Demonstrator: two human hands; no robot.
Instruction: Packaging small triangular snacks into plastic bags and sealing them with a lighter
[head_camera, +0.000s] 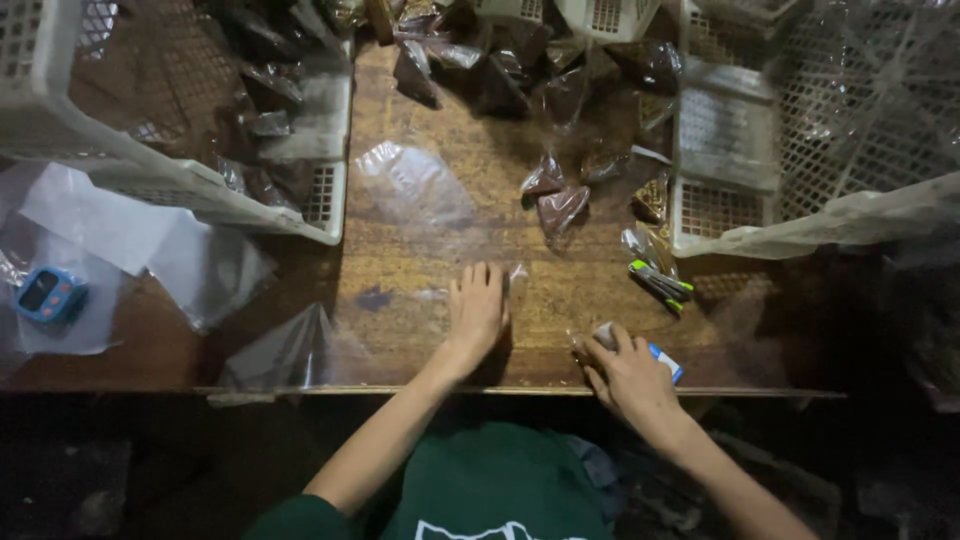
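Observation:
My left hand (477, 308) lies flat, fingers together, on a clear plastic bag (515, 280) at the near middle of the wooden table (430, 250). My right hand (625, 372) is at the table's front edge, curled around a small white and blue object (660, 358) whose kind I cannot tell. A green and black tool (660, 283) lies just beyond the right hand. Small bags of dark brown stuff (556, 205) sit further back in the middle.
A white lattice basket (200, 185) holding filled brown bags stands at the left, another white basket (725, 205) at the right. More filled bags are heaped at the back (500, 70). Loose clear bags (415, 185) lie around. A small blue timer (48, 295) rests far left.

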